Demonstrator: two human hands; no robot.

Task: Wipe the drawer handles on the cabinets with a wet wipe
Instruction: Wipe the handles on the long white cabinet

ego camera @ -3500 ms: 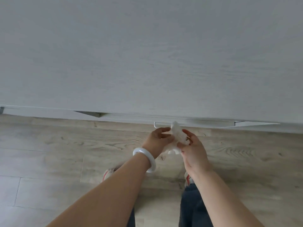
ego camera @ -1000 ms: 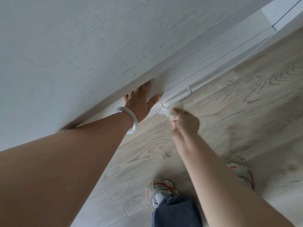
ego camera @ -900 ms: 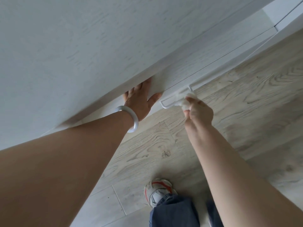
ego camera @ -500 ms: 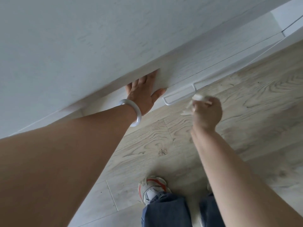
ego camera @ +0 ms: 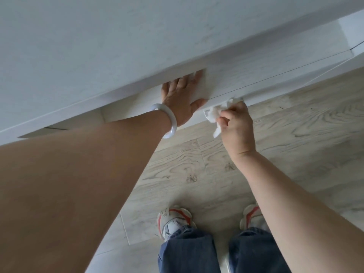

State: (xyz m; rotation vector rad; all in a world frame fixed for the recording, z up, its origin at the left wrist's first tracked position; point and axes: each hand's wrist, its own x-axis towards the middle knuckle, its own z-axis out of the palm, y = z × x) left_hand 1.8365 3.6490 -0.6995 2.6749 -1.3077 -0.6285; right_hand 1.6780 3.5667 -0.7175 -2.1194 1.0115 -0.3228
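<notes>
A white cabinet (ego camera: 118, 46) fills the top of the view, with a low drawer front (ego camera: 246, 75) under its overhanging top. My left hand (ego camera: 183, 99), with a pale bangle on the wrist, lies flat with spread fingers on the drawer front. My right hand (ego camera: 236, 123) grips a crumpled white wet wipe (ego camera: 215, 113) and holds it wrapped over the drawer's thin white handle (ego camera: 205, 112). Most of the handle is hidden under the wipe and my fingers; only its left end shows.
Pale wood-grain floor (ego camera: 295, 134) runs below the cabinet. My two feet in white and red sneakers (ego camera: 173, 219) and blue jeans stand close to the cabinet base. Another cabinet section (ego camera: 352, 30) sits at the far right.
My right hand has come back from the right of the handle onto it, the wipe now covering the bar. My left hand stays pressed on the drawer front. The view shifted slightly.
</notes>
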